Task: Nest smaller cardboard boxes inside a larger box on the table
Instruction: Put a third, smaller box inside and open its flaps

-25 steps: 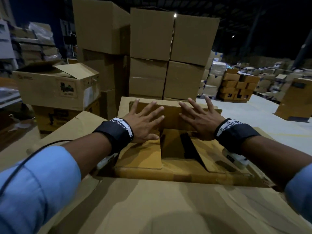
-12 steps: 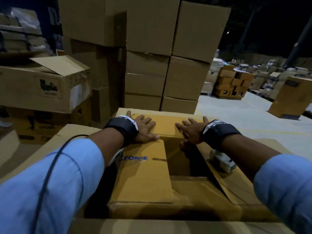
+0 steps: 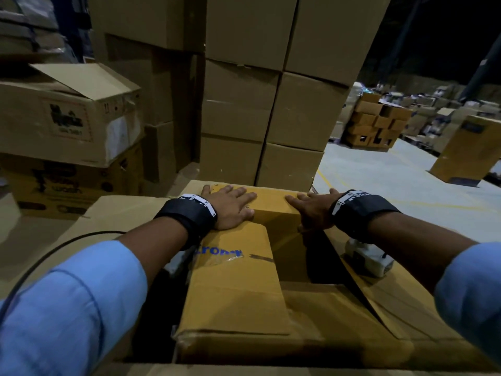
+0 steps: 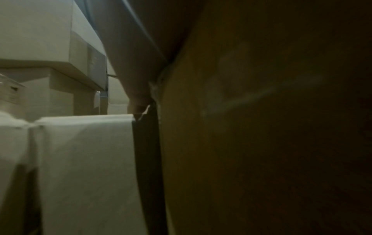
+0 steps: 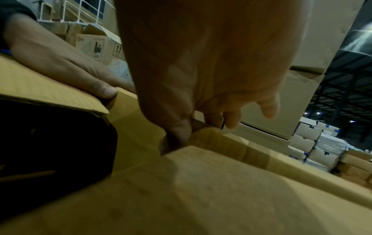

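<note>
Left hand (image 3: 230,207) and right hand (image 3: 315,210) lie flat, fingers spread, pressing the far flap (image 3: 271,198) of the yellow-brown cardboard box (image 3: 235,289), which sits sunk among plain brown cartons (image 3: 122,210). I judge the board light and springy (creases easily), so grip the flap edges.

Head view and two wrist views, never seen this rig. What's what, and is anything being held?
No machine here: a person wears three cameras. The head view looks down at both arms; each black wrist band carries a camera looking along the hand. The left hand and right hand lie flat, fingers straight, on the far flap of an open yellow-brown carton, pressing it; nothing is gripped. The right thumb dips over the flap's near edge, as the right wrist view shows. The left wrist view is mostly dark cardboard up close. Stacked cartons stand behind, on a warehouse floor.
</note>
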A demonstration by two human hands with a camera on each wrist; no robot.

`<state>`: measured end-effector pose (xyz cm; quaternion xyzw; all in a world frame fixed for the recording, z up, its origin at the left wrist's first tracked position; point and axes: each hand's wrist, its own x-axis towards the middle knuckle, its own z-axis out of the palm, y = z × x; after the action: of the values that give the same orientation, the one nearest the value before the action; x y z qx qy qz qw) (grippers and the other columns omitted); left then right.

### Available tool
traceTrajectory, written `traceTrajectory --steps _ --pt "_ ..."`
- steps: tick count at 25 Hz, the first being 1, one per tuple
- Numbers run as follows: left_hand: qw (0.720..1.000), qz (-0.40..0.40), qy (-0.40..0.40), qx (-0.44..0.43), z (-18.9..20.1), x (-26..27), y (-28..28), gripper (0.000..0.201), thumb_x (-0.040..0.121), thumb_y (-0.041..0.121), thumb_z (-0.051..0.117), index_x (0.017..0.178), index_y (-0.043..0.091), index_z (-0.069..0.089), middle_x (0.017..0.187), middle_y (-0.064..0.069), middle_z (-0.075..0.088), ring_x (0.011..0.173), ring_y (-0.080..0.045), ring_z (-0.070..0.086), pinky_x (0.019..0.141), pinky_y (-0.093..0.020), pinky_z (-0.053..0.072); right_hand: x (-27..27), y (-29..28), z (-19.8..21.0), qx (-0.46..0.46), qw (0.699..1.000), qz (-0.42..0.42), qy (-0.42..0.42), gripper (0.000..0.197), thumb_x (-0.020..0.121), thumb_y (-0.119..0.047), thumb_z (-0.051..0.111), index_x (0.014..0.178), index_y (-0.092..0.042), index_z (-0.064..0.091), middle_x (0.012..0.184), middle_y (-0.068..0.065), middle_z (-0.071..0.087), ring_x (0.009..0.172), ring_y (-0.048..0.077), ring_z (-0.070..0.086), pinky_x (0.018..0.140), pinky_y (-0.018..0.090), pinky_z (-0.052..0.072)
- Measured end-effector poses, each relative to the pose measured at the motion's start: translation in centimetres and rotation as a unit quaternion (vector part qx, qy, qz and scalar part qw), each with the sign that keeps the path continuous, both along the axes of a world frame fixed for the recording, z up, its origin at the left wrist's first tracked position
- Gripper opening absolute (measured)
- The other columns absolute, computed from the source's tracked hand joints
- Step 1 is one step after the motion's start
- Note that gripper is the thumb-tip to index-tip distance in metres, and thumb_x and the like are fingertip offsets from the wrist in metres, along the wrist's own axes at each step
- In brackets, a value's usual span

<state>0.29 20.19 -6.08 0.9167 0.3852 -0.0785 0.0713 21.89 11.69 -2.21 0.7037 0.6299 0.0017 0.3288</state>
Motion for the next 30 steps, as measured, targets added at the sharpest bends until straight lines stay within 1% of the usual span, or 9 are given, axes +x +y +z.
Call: traceTrajectory --steps 3,8,15,17,21,24,26,28,30 --pt "1.0 -0.001 -0.007 0.01 -0.4 -0.1 -0.1 0.061 0.102 0.059 0.022 0.156 0.042 -0.001 0.166 0.009 -0.005 0.153 -0.022 -0.002 0.115 -0.067 0.001 0.0 0.1 -0.9 0.008 1.0 -0.009 -0.007 0.093 0.094 -0.06 0.049 0.155 -0.029 -0.014 0.167 0.007 -0.001 0.152 0.032 0.009 0.115 0.066 0.014" --pt "1.0 -0.002 -0.01 0.022 -0.9 -0.3 -0.1 0.062 0.1 0.061 0.022 0.154 0.046 -0.005 0.166 0.011 -0.01 0.152 -0.024 -0.006 0.115 -0.068 0.003 -0.1 -0.2 -1.7 0.014 0.998 -0.049 0.025 0.098 0.093 -0.058 0.053 0.152 -0.035 -0.021 0.165 0.009 -0.015 0.15 0.042 0.012 0.115 0.061 0.024" --pt "1.0 0.003 -0.011 0.016 -0.5 -0.4 -0.5 0.062 0.101 0.06 0.023 0.154 0.045 -0.003 0.166 0.011 -0.008 0.153 -0.023 -0.004 0.114 -0.069 0.002 -0.1 -0.5 -0.8 -0.003 0.999 -0.043 0.023 0.096 0.095 -0.049 0.056 0.152 -0.038 -0.022 0.165 0.009 -0.013 0.147 0.041 0.021 0.113 0.056 0.031" --pt "1.0 0.003 -0.015 0.021 -0.5 -0.5 -0.7 0.062 0.1 0.061 0.023 0.154 0.046 -0.005 0.165 0.011 -0.012 0.152 -0.023 -0.008 0.114 -0.069 0.002 -0.5 -1.2 0.3 0.002 0.999 -0.031 0.02 0.088 0.099 -0.041 0.054 0.155 -0.035 -0.014 0.166 0.011 -0.005 0.146 0.04 0.025 0.111 0.054 0.033" --pt "0.998 -0.006 0.01 0.06 1.1 -0.9 -1.8 0.065 0.099 0.063 0.02 0.155 0.042 -0.004 0.166 0.008 -0.012 0.152 -0.025 -0.007 0.114 -0.069 0.002 -1.0 -3.7 4.2 0.019 0.999 0.023 0.012 0.058 0.103 -0.04 0.042 0.156 -0.026 0.021 0.154 0.009 0.037 0.137 0.033 0.04 0.105 0.048 0.04" --pt "0.993 -0.02 0.05 0.104 2.7 -1.1 -3.9 0.068 0.099 0.064 0.019 0.158 0.033 0.004 0.166 0.005 -0.007 0.153 -0.025 -0.006 0.113 -0.071 -0.001 -1.2 -7.1 5.9 0.016 0.999 0.022 0.035 0.059 0.101 -0.055 0.034 0.155 -0.031 0.024 0.156 0.003 0.038 0.143 0.03 0.033 0.11 0.054 0.035" --pt "0.99 -0.042 0.067 0.12 3.7 -1.0 -5.9 0.069 0.099 0.064 0.019 0.157 0.029 0.013 0.167 0.003 -0.003 0.153 -0.024 -0.004 0.113 -0.072 -0.003 -1.8 -10.0 5.5 -0.002 0.998 0.028 0.054 0.056 0.101 -0.058 0.03 0.151 -0.034 0.03 0.156 -0.002 0.037 0.148 0.031 0.024 0.11 0.066 0.029" --pt "0.985 -0.077 0.094 0.123 4.7 -0.9 -8.2 0.069 0.098 0.066 0.019 0.157 0.029 0.016 0.167 0.003 -0.001 0.153 -0.023 -0.004 0.113 -0.072 -0.002 -2.8 -12.8 4.1 -0.029 0.997 0.043 0.052 0.054 0.101 -0.058 0.026 0.148 -0.034 0.038 0.163 -0.007 0.024 0.153 0.031 -0.003 0.11 0.077 0.008" --pt "0.978 -0.1 0.126 0.131 5.8 -0.5 -10.5 0.071 0.097 0.067 0.018 0.157 0.03 0.017 0.167 0.004 -0.001 0.153 -0.023 -0.005 0.113 -0.071 -0.004 -3.6 -14.6 3.1 -0.048 0.996 0.072 0.018 0.056 0.101 -0.058 0.022 0.141 -0.029 0.05 0.165 -0.008 0.014 0.15 0.028 -0.02 0.108 0.076 -0.011"
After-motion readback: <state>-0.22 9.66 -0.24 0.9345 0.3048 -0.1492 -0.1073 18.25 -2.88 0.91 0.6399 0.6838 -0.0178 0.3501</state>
